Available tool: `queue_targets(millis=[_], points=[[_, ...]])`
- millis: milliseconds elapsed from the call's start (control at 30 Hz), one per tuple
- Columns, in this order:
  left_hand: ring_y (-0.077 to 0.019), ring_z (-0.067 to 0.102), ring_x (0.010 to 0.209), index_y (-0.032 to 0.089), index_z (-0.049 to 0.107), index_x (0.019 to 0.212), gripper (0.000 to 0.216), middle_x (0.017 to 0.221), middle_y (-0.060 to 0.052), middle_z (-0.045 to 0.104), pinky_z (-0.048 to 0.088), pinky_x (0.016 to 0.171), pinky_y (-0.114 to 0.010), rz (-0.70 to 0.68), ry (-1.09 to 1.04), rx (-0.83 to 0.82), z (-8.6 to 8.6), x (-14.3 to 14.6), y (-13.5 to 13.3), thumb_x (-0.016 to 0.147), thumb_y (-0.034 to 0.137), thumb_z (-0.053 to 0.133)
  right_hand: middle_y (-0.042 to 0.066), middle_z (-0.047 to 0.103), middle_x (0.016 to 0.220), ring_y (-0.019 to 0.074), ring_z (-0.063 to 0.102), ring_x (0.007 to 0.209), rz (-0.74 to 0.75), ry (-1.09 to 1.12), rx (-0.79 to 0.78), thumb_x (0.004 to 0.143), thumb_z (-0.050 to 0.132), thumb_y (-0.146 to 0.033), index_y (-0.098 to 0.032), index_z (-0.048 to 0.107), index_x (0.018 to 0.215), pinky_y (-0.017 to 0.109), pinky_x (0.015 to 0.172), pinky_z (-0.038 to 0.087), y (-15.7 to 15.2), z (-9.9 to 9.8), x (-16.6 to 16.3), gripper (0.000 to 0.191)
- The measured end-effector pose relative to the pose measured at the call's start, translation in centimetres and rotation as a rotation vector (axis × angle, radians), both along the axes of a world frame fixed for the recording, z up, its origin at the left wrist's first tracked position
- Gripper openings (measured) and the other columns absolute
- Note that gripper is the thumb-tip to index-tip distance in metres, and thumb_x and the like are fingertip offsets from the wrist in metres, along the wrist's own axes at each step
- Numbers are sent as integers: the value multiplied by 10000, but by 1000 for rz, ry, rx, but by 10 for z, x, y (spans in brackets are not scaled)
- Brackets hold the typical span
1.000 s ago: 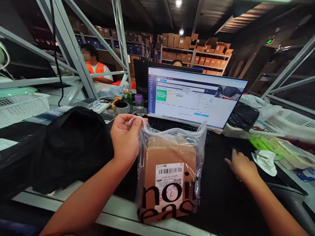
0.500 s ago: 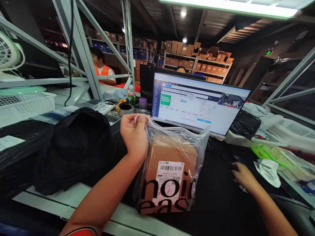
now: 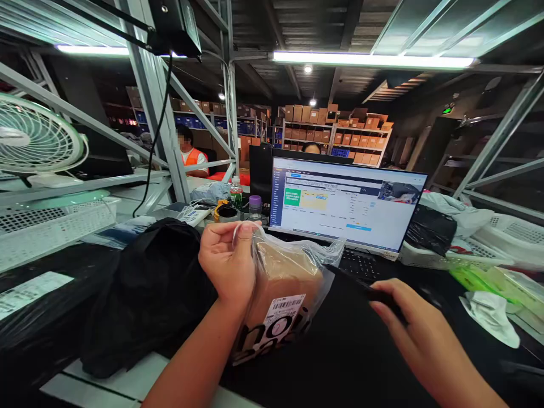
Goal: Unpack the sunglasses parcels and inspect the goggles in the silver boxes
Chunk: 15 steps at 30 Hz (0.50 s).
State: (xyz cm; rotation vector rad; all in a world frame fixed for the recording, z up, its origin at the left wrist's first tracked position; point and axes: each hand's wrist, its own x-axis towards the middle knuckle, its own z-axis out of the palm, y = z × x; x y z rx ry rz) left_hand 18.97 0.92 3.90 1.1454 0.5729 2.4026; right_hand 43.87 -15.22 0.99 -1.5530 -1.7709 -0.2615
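Observation:
My left hand (image 3: 225, 260) pinches the top edge of a clear plastic bag (image 3: 327, 258) that holds a brown cardboard box (image 3: 283, 277). The box is tilted, and a white barcode label (image 3: 285, 309) with black lettering under it faces me. My right hand (image 3: 419, 334) is at the lower right, its fingers closed on the edge of a flat black sheet or bag (image 3: 352, 283) that reaches toward the box. Both rest over a black tabletop (image 3: 357, 362).
A lit monitor (image 3: 344, 201) and keyboard (image 3: 361, 263) stand behind the box. A heap of black bags (image 3: 144, 289) lies left, with a fan (image 3: 34, 139) and white basket (image 3: 51, 226) beyond. Bottles (image 3: 255, 205), green packages (image 3: 493, 280) and white cloth (image 3: 488, 314) are nearby. A person in an orange vest (image 3: 193, 156) sits behind.
My right hand left the tabletop at the right and came in toward the box, now gripping a flat black sheet. The box has tilted in my left hand, and the view has risen.

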Motion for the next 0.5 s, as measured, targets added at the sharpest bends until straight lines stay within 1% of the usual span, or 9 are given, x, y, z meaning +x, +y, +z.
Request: queue_targets(millis=[67,133,233,300,400,467,500], points=[[-192,785,746,168,631,846,174,758,-3,763,619,689,-265,14,35,-20,1,0,-6,792,209,791,24,770,945,184,740,725,12,-163,115,1036,477,-334,-234,622,1127,276,602,545,5,3,-20,198],[-204,788,775,167,662,843,154,774,-17,777,623,690,-261,-11,61,-45,3,-1,-11,793,218,798,29,775,961,175,731,732,32,-317,224,1044,453,-227,-206,610,1174,283,620,518,10,5,-33,204],[-212,790,808,168,723,867,123,806,-35,797,630,698,-256,-73,93,-106,5,-4,-16,803,242,797,60,765,1069,172,700,804,72,-513,365,1017,422,-73,-166,593,1301,298,656,471,15,9,-50,344],[-209,789,809,170,752,894,127,831,-42,805,635,712,-260,-89,110,-134,5,-5,-18,809,256,794,78,758,1094,172,659,754,76,-603,423,1002,412,-35,-149,580,1364,313,615,426,17,13,-63,416],[-201,787,793,171,764,891,112,823,-35,805,636,732,-272,-57,117,-97,5,-4,-18,814,249,787,106,751,1051,177,592,656,35,-708,446,972,423,-24,-120,606,1362,332,552,370,19,15,-76,441],[-191,784,763,169,759,866,88,786,-21,796,633,724,-271,-34,86,-39,4,-3,-16,807,228,789,103,738,968,180,566,615,-48,-768,399,923,430,10,-116,613,1369,337,526,346,22,14,-72,498],[-187,782,750,168,755,858,82,767,-13,790,632,723,-274,-30,60,-9,3,-2,-14,804,218,791,93,724,917,182,564,605,-99,-793,357,891,439,29,-122,614,1376,337,518,340,25,11,-64,537]])
